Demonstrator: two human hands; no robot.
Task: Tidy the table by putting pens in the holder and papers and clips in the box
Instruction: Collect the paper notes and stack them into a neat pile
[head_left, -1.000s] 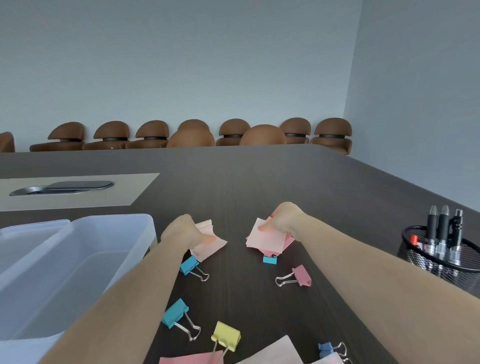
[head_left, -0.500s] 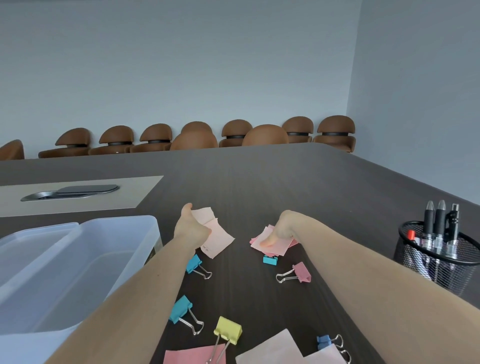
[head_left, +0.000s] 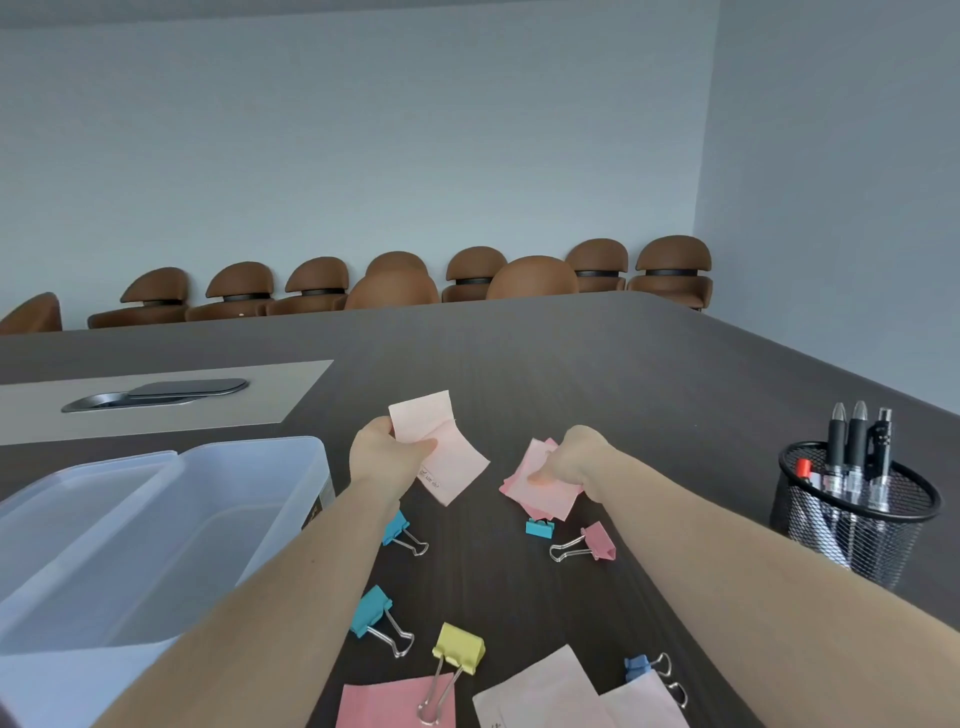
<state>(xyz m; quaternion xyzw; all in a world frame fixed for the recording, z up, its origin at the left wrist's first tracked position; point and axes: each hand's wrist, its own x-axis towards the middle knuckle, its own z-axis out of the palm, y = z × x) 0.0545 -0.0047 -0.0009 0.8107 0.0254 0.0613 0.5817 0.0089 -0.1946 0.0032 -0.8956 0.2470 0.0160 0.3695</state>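
Observation:
My left hand (head_left: 382, 454) grips pale pink paper notes (head_left: 441, 447) and holds them above the dark table, just right of the clear plastic box (head_left: 166, 525). My right hand (head_left: 571, 454) pinches a small stack of pink notes (head_left: 540, 486) that is lifted slightly off the table. Binder clips lie below: a small teal one (head_left: 539, 528), a pink one (head_left: 597, 541), two blue ones (head_left: 400, 529) (head_left: 371, 610), a yellow one (head_left: 460, 648) and another blue one (head_left: 638, 666). More pink and white papers (head_left: 540, 691) lie at the near edge. A black mesh holder (head_left: 852, 519) with pens stands at the right.
The box's clear lid (head_left: 62, 499) lies against its left side. A grey inlay with a metal cable hatch (head_left: 156, 395) sits at the far left of the table. Brown chairs (head_left: 395, 280) line the far wall.
My left hand has raised its pale pink notes off the table and higher. My right hand has gathered and slightly lifted the pink stack. The view has tilted upward.

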